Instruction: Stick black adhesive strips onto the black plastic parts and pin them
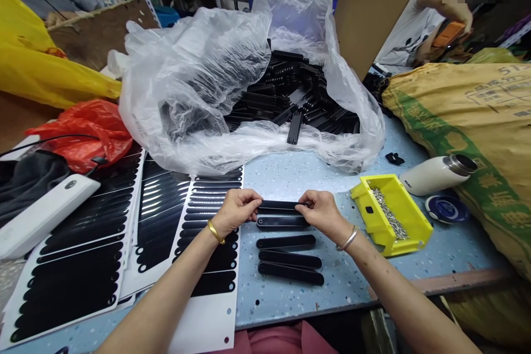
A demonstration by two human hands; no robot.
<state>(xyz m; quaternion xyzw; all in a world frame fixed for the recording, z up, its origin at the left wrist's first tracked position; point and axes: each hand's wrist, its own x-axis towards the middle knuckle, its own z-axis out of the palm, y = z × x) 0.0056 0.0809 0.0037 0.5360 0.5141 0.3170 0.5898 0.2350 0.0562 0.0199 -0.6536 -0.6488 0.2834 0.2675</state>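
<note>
Between my two hands a long black strip [279, 207] is stretched out level. My left hand [237, 211] pinches its left end, and my right hand [326, 212] pinches the right end. Just below it lies a black bar [282, 223] with rounded ends, close to or touching the strip. Nearer to me, several similar black bars [290, 271] rest on the speckled blue table [286, 304]. Left of my hands are white sheets [207, 310] carrying rows of black stickers with rounded ends.
Behind my hands a large clear plastic bag [199, 88] holds many black plastic parts [298, 91]. To the right are a yellow bin [373, 215] of small metal pieces, a white bottle [427, 176] and a big sack [468, 116]. A person [418, 22] works beyond. A white device [45, 215] lies left.
</note>
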